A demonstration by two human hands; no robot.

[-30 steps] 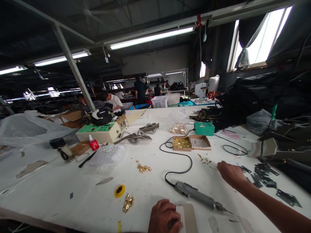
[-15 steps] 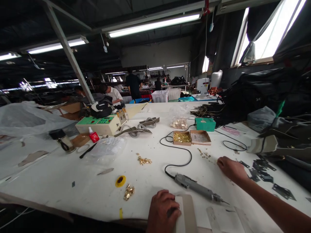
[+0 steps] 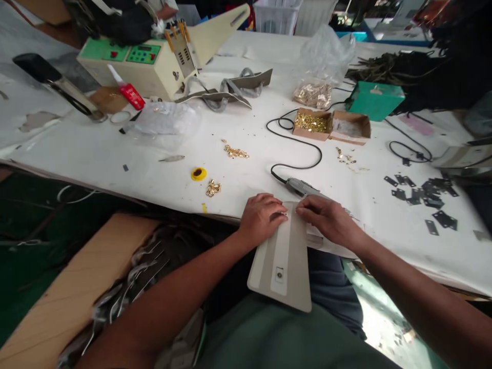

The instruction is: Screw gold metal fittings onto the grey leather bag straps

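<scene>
A flat grey-beige panel (image 3: 298, 266) with a pale strip down it lies tilted over the table's front edge, its lower end above my lap. A small dark plate with a metal fitting (image 3: 279, 275) sits low on the strip. My left hand (image 3: 263, 218) grips the panel's upper left side, its fingers curled over the top, near a small piece on the strip. My right hand (image 3: 326, 219) is closed in a pinch at the panel's upper right edge; what its fingertips hold is hidden. Just behind it lies a grey electric screwdriver (image 3: 302, 187), partly covered by the hand.
Small gold parts (image 3: 235, 151), gold fittings (image 3: 213, 188) and a yellow tape roll (image 3: 199, 174) lie to the left. Behind are a box of gold pieces (image 3: 312, 123) and a green box (image 3: 374, 100). Dark metal plates (image 3: 430, 192) lie at right. The screwdriver's cable (image 3: 321, 154) crosses the table.
My view has tilted down. My right hand has come from beside the loose gold pieces on the right to the panel. My left hand stays on the panel, which now shows at full length.
</scene>
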